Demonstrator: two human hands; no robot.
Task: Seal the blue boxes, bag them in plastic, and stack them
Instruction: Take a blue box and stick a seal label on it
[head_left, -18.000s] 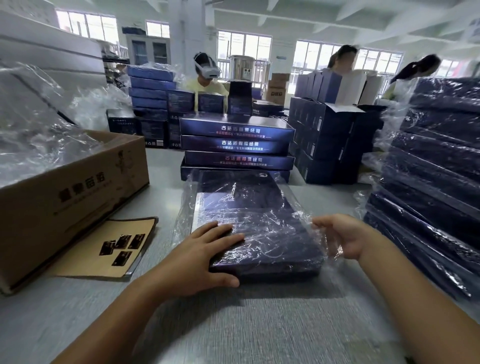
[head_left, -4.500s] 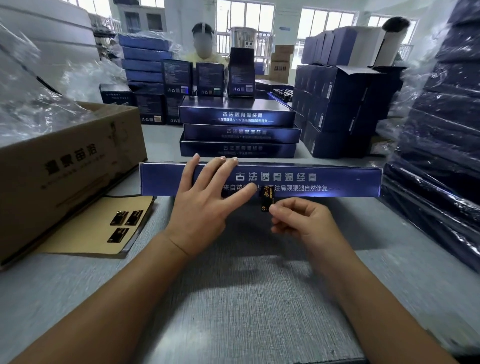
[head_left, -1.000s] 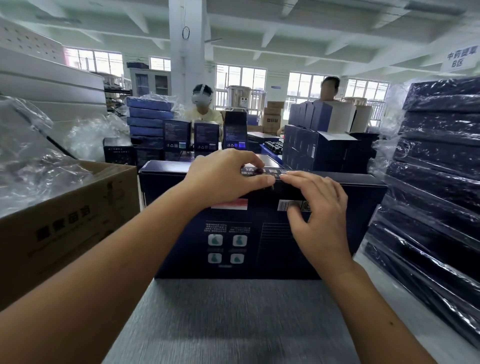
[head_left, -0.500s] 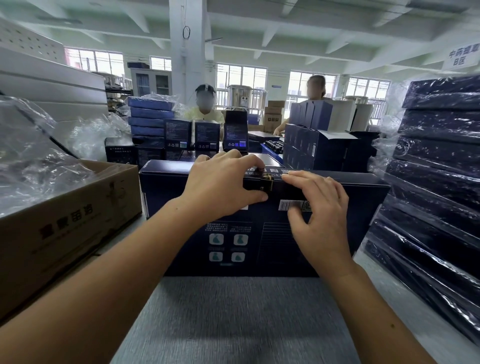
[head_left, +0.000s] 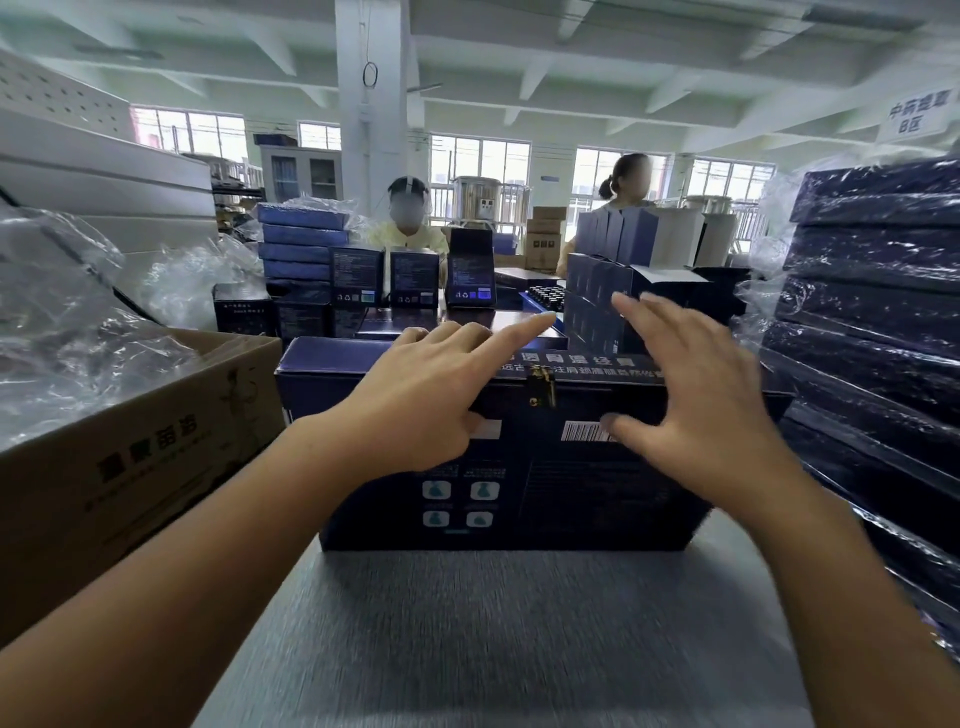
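Carton (head_left: 130, 447) left, bagged stack (head_left: 872, 312) right — blue box (head_left: 571, 493) between.
Upright, sticker (head_left: 540, 387) over its seam; left hand (head_left: 431, 400), right hand (head_left: 696, 410) spread, empty.

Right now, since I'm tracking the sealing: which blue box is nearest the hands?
The unbagged blue box standing on edge in front, gold sticker over its top seam; the rest sit stacked farther off.

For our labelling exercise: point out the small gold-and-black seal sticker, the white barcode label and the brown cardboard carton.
Small gold-and-black seal sticker (head_left: 541, 387): head view, its middle.
White barcode label (head_left: 579, 431): head view, its striped left part.
Brown cardboard carton (head_left: 156, 441): head view, its printed side wall.
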